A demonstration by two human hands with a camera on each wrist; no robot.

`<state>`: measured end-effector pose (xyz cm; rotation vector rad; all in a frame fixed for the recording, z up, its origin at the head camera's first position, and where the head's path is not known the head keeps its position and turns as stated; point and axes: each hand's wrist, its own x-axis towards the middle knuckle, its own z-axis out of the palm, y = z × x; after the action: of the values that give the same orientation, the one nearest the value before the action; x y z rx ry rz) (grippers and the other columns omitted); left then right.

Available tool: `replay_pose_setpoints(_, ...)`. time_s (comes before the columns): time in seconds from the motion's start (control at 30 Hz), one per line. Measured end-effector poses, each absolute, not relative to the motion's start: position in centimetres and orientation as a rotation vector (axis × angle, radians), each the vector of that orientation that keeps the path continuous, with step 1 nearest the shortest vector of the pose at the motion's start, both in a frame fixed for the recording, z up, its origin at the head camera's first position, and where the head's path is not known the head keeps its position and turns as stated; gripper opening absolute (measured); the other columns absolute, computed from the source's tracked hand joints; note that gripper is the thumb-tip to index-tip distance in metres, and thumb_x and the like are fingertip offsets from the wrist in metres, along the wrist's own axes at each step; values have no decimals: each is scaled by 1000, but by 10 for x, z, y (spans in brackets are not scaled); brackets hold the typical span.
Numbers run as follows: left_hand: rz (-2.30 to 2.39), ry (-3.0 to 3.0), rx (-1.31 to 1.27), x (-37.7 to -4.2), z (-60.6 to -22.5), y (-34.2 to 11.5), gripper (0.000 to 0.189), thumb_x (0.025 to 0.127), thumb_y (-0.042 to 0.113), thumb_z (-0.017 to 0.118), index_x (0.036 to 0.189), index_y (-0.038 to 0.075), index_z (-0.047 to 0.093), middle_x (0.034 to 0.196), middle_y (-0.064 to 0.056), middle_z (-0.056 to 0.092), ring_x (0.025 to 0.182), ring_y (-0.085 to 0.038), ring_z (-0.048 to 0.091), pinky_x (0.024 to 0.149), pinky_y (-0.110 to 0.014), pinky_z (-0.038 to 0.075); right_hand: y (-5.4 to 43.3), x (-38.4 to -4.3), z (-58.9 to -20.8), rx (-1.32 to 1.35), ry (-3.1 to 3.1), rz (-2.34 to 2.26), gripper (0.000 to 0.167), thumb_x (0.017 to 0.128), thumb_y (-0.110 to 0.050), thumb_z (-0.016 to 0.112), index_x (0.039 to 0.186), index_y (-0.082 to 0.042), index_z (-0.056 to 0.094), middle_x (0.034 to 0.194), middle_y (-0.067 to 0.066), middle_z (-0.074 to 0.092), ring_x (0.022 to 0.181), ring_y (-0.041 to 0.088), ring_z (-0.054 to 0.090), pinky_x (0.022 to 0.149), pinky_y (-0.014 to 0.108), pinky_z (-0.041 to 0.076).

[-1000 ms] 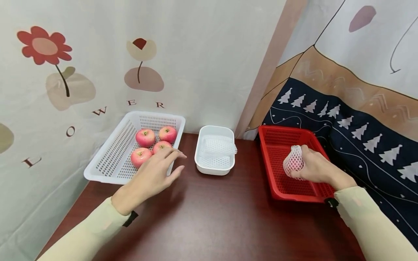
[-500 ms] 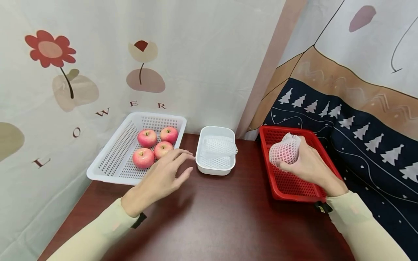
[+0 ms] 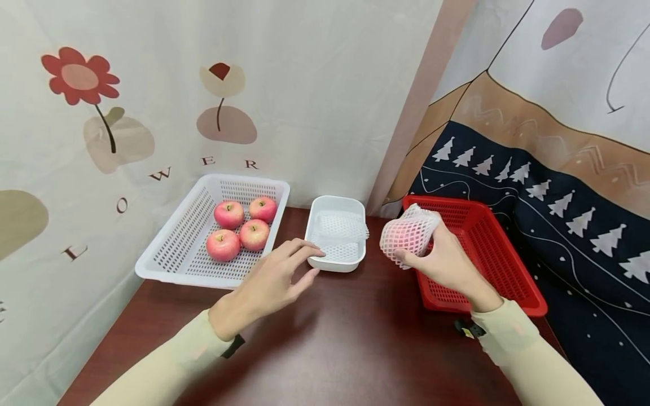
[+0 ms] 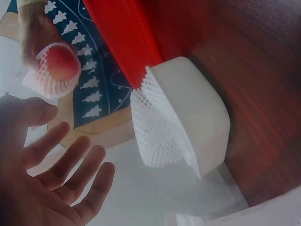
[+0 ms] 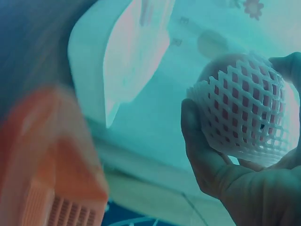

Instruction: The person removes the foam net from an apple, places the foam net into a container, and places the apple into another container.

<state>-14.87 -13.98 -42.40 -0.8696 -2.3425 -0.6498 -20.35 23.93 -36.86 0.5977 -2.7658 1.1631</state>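
Observation:
An apple in a white foam net (image 3: 406, 234) is gripped by my right hand (image 3: 447, 256), held up by the left edge of the red basket (image 3: 482, 248). In the right wrist view the netted apple (image 5: 244, 108) sits between thumb and fingers. My left hand (image 3: 276, 276) is empty, its fingers loosely spread by the near left corner of the small white tray (image 3: 335, 265). White foam nets (image 3: 340, 225) lie in that tray. The left wrist view shows the left hand (image 4: 56, 174) with relaxed fingers, and the apple (image 4: 61, 63) partly bare of its net.
At left stands a white plastic basket (image 3: 172, 237) with several bare apples (image 3: 223, 245). All containers stand on a dark red-brown table (image 3: 350, 344). A printed curtain (image 3: 315, 101) hangs behind them.
My right hand has lifted the netted apple out of the red basket and carried it left. My left hand has moved right, away from the apple basket to the small tray.

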Motion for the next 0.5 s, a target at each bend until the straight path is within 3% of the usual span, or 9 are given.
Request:
replay_pose_setpoints(0.07,-662,-2338,-877,-148,-424,-137,33,99,16,90,131,15,80,129,-2,80,118,-20,79,101,-40,68,232,-203,-371,620,-2745,1216,92,99,-31,91,173,-11,39,159,15,64,139,33,66,113,54,64)
replay_pose_setpoints(0.27,-703,-2342,-877,-145,-421,-130,35,101,16,89,134,15,80,132,-1,79,121,-19,78,100,-39,67,210,-197,-379,669,-2665,1360,86,98,-28,91,169,-10,45,156,14,65,138,31,66,107,24,60)
replay_pose_setpoints(0.37,-750,-2331,-890,-142,-421,-128,36,101,15,89,136,14,80,134,-2,79,125,-19,78,105,-40,67,198,-195,-384,718,-2597,1469,83,98,-23,91,168,-10,47,156,15,66,136,30,67,105,18,60)
replay_pose_setpoints(0.5,-802,-2302,-923,-141,-423,-125,38,100,11,89,137,12,81,135,-3,80,127,-19,79,108,-41,67,184,-193,-390,787,-2512,1603,79,97,-17,91,165,-8,51,153,16,68,130,24,71,102,19,64)
